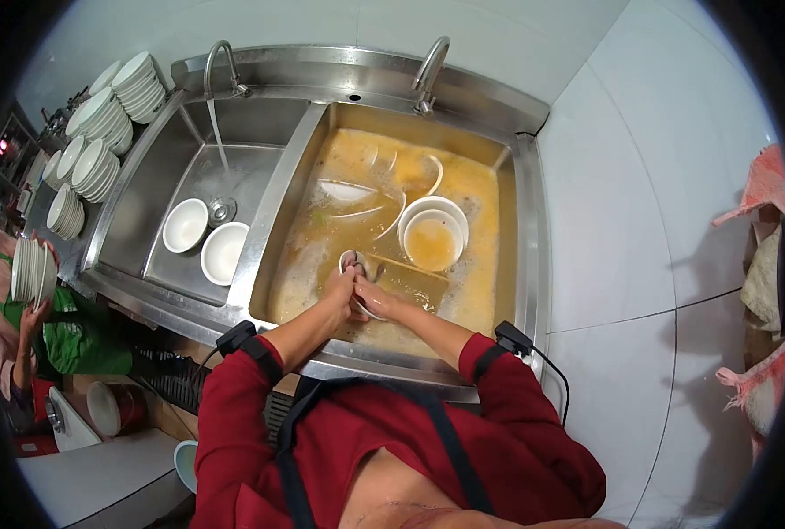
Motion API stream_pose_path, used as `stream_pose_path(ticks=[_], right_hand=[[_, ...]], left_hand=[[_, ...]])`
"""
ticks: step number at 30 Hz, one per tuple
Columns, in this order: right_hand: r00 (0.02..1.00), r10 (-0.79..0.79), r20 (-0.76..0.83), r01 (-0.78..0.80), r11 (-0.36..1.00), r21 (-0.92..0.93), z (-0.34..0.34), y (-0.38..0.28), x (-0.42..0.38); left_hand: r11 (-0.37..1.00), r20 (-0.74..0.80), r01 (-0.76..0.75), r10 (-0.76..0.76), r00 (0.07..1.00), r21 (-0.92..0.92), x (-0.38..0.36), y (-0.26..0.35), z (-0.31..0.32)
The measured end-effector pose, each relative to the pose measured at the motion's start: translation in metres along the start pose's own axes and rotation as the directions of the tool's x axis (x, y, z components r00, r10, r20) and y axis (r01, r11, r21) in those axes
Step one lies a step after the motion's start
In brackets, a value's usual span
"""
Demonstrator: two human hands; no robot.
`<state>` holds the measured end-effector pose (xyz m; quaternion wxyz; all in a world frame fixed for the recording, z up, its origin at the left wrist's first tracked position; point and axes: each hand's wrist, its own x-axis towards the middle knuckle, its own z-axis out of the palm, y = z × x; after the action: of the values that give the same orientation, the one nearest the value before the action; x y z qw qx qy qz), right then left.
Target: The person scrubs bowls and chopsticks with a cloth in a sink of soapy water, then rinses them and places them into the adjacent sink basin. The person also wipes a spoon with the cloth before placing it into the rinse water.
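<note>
Both my hands are together over the murky, yellowish water of the right sink basin (507,264). My left hand (339,286) is closed around a white bowl (348,259), whose rim shows above and below the fingers. Pressed against the same bowl is my right hand (372,295), with its fingers closed and partly hidden inside it. Beyond my hands, white round bowls (435,240) sit nested in the water. Other dishes (346,192) lie partly sunk behind them, to the left.
Water runs from the left faucet (220,66) into the left basin, where two white bowls (185,226) lie. Stacked white dishes (100,119) stand on the left counter. At far left, a co-worker's hands (36,313) hold a stack of dishes (33,271). Cloths (758,375) hang at right.
</note>
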<state>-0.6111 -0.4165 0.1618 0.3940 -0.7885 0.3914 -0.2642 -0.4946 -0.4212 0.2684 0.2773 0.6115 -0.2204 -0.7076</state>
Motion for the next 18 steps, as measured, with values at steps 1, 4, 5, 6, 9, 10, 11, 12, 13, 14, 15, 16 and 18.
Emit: stream_pose_path(ticks=[1, 4, 5, 6, 9, 10, 11, 12, 13, 14, 15, 16, 18], right_hand=[[0.98, 0.186, 0.073, -0.2, 0.901, 0.384, -0.007, -0.018, -0.002], [0.875, 0.356, 0.329, -0.485, 0.65, 0.585, -0.052, -0.106, -0.016], [0.981, 0.145, 0.132, -0.152, 0.987, 0.046, -0.044, -0.089, -0.033], [0.982, -0.159, 0.103, 0.189, 0.813, -0.551, -0.039, -0.08, -0.047], [0.962, 0.188, 0.199, -0.053, 0.84, -0.541, -0.055, -0.097, -0.041], [0.926, 0.329, 0.184, -0.187, 0.825, -0.534, -0.06, -0.1, -0.038], [0.925, 0.33, 0.189, -0.185, 0.825, -0.534, -0.065, -0.104, -0.035], [0.921, 0.359, 0.154, -0.328, 0.925, -0.195, -0.069, -0.107, -0.034], [0.909, 0.396, 0.128, -0.414, 0.894, 0.171, -0.076, -0.106, -0.031], [0.892, 0.451, 0.032, -0.424, 0.811, 0.403, -0.082, -0.101, -0.025], [0.871, 0.491, 0.001, -0.379, 0.671, 0.637, -0.095, -0.112, -0.02], [0.845, 0.535, -0.018, -0.29, 0.487, 0.824, -0.109, -0.125, -0.017], [0.852, 0.522, -0.022, -0.22, 0.396, 0.891, -0.127, -0.13, -0.017]], left_hand=[[0.999, -0.005, 0.011, -0.011, 1.0, 0.032, -0.005, 0.005, 0.0], [0.98, 0.06, -0.2, 0.201, 0.978, -0.018, 0.101, -0.042, -0.032], [0.996, 0.076, -0.053, 0.048, 0.996, 0.072, 0.068, -0.018, -0.033], [0.996, 0.073, -0.049, 0.044, 0.996, 0.072, 0.039, 0.001, -0.034], [0.962, 0.105, 0.153, -0.18, 0.978, 0.227, 0.017, 0.018, -0.032], [0.963, 0.106, 0.152, -0.179, 0.978, 0.223, 0.026, 0.019, -0.035], [0.954, 0.185, 0.159, -0.209, 0.96, 0.256, 0.034, 0.022, -0.043], [0.941, 0.261, 0.167, -0.247, 0.933, 0.293, 0.025, 0.03, -0.045], [0.913, 0.244, 0.096, -0.205, 0.948, 0.396, 0.015, 0.039, -0.05], [0.914, 0.245, 0.101, -0.209, 0.947, 0.392, 0.008, 0.043, -0.048], [0.893, 0.216, -0.014, -0.094, 0.972, 0.45, 0.005, 0.045, -0.044], [0.852, 0.192, -0.124, 0.028, 0.981, 0.509, 0.001, 0.049, -0.042], [0.907, 0.261, -0.061, -0.055, 0.964, 0.417, -0.006, 0.056, -0.043]])
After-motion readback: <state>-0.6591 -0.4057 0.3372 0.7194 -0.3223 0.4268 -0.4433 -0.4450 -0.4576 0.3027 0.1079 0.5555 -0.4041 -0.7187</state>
